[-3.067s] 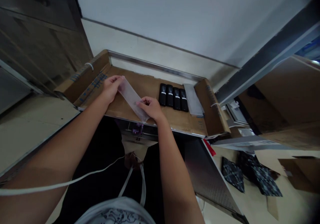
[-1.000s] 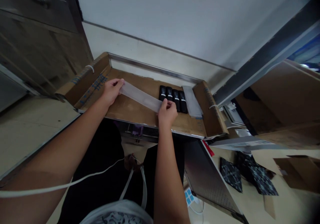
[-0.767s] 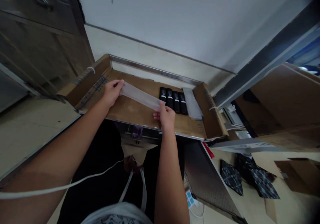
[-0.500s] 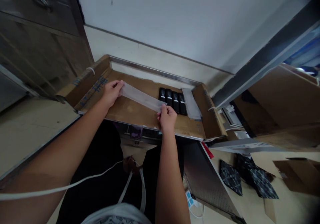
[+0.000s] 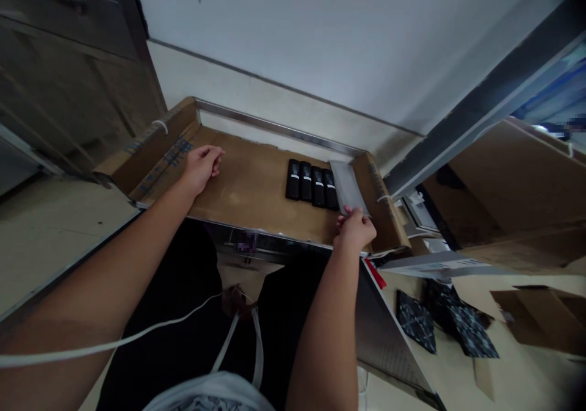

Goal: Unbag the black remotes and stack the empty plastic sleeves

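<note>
My left hand (image 5: 204,165) hovers over the left part of the cardboard-lined tray (image 5: 238,197), its fingers curled closed and nothing showing in them. At the tray's right end, my right hand (image 5: 356,226) has its fingers pinched at the near end of a pile of clear plastic sleeves (image 5: 347,182). The fingers cover that corner, so how many sleeves they grip is hidden. Just left of the pile, several slim black devices (image 5: 306,182), each with a white band, lie side by side in a row.
Raised cardboard flaps (image 5: 382,197) wall the tray's sides, and a white wall (image 5: 284,50) rises behind it. A white cord (image 5: 137,338) crosses my left forearm. On the floor at right are dark patterned bags (image 5: 467,325) and an open cardboard box (image 5: 544,319).
The plastic sleeve that was stretched between both hands has left my left hand. My right hand has moved right, to the sleeve pile; my left has stayed nearly in place.
</note>
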